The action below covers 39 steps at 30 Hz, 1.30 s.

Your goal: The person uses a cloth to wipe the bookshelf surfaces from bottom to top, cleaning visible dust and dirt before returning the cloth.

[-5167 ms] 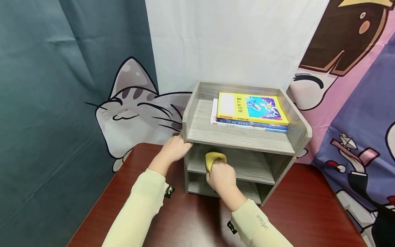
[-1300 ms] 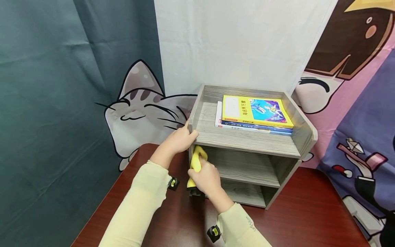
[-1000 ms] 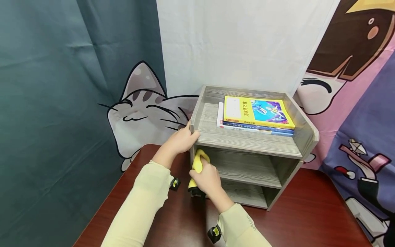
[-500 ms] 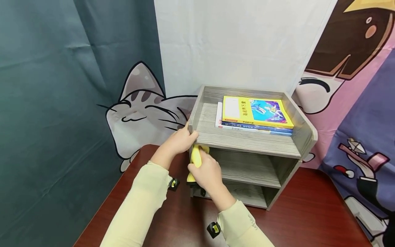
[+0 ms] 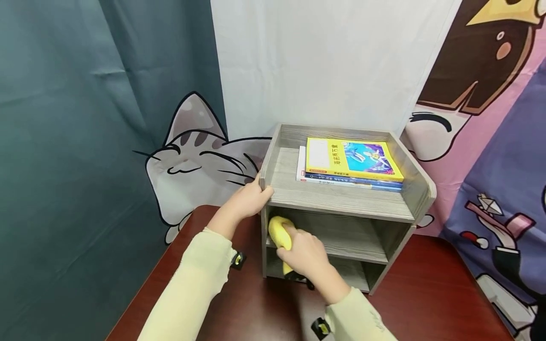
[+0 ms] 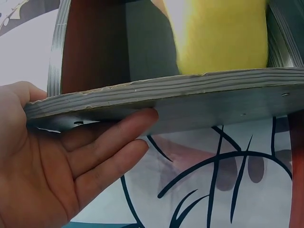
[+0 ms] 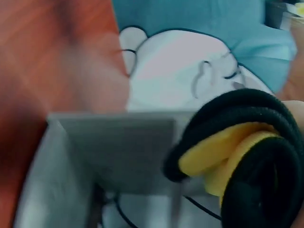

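Note:
A yellow cloth with black edging [image 5: 279,232] is bunched in my right hand [image 5: 307,253], at the left part of the grey wooden shelf unit's [image 5: 341,204] middle compartment. Its black-edged end hangs in front of the lower compartment. My left hand [image 5: 249,199] grips the unit's left side panel near the top front corner. In the left wrist view, the fingers of this left hand [image 6: 42,175] lie along the panel's outer face, and the thumb is on the other side. Folds of the cloth [image 7: 223,147] fill the right of the right wrist view, which is blurred.
A stack of books [image 5: 354,158], a yellow one uppermost, lies on the unit's top shelf. The unit stands on a red-brown table [image 5: 243,303]. Behind are a white curtain [image 5: 332,61], a teal curtain [image 5: 64,142] and cartoon-printed fabric.
Over the last half second, my right hand has moved the cloth rightward and slightly down, off the left panel's front edge. My left hand keeps its hold, higher than about five seconds ago.

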Available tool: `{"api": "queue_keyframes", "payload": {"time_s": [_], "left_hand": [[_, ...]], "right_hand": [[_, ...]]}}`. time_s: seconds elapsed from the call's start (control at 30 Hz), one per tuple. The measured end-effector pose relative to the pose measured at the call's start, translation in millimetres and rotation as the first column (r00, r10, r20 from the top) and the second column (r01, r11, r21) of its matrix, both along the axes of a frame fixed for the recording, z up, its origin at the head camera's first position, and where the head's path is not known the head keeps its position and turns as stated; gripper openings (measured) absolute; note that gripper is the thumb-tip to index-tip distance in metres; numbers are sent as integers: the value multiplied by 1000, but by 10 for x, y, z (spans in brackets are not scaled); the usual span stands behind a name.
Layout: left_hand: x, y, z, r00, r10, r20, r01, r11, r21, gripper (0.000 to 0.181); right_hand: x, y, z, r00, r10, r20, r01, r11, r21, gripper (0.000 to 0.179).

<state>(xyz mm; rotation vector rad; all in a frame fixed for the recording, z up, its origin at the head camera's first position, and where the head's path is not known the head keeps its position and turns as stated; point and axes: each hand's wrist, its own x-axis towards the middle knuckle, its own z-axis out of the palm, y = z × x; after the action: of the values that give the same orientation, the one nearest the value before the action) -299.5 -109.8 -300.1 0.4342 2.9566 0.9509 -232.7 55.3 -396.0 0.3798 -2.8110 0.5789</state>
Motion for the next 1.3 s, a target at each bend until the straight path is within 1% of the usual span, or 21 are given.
{"api": "queue_keyframes", "payload": {"time_s": [0.07,0.13,0.23,0.27,0.33,0.37,0.4,0.47,0.53,0.6,0.73,0.83,0.97,1.0,1.13,1.3], "left_hand": [[-4,12,0,1000,5,-2,-5,1000,10,67],[1,19,-10,1000,9,5,-9,1000,18,68],[7,10,-33,1000,2,24,-2,1000,20,69],[7,2,-39,1000,2,29,-2,1000,26,69],[13,-22,-50,1000,6,28,-7,999,32,69],[20,-37,-53,1000,10,26,-11,999,32,69],[26,-51,-53,1000,15,18,-15,999,35,69],[36,-74,-42,1000,16,4,-16,999,31,68],[38,-81,-30,1000,8,2,-8,1000,24,68],[38,-75,-23,1000,1,11,-1,1000,25,68],[38,-39,-29,1000,-8,27,7,1000,28,68],[41,-15,-33,1000,-10,29,9,999,31,68],[41,-14,-31,999,-15,36,14,999,33,68],[42,-14,-30,999,-17,38,16,999,34,69],[36,-19,-31,999,-18,43,17,999,34,69],[36,-23,-32,999,-18,44,17,1000,26,69]], "right_hand": [[101,178,155,1000,16,4,-16,999,49,54],[264,388,380,999,24,41,-27,995,92,56],[542,748,837,994,48,101,-61,990,129,58],[620,871,1001,995,42,86,-54,989,140,58],[719,1088,1291,1000,14,6,-15,984,176,58],[735,1180,1400,999,-4,-54,15,981,196,57],[732,1256,1487,993,-33,-117,58,975,213,55],[687,1366,1605,967,-109,-230,166,956,243,50],[615,1432,1652,945,-164,-282,240,935,260,45],[539,1473,1654,925,-195,-327,292,915,279,42],[425,1529,1595,900,-218,-378,348,882,319,38],[376,1570,1529,886,-235,-400,376,869,322,32],[341,1606,1470,866,-248,-434,400,864,306,28],[335,1612,1465,864,-245,-441,401,864,305,28],[312,1618,1460,866,-227,-446,392,862,321,31],[293,1613,1445,874,-225,-430,391,852,349,45]]}}
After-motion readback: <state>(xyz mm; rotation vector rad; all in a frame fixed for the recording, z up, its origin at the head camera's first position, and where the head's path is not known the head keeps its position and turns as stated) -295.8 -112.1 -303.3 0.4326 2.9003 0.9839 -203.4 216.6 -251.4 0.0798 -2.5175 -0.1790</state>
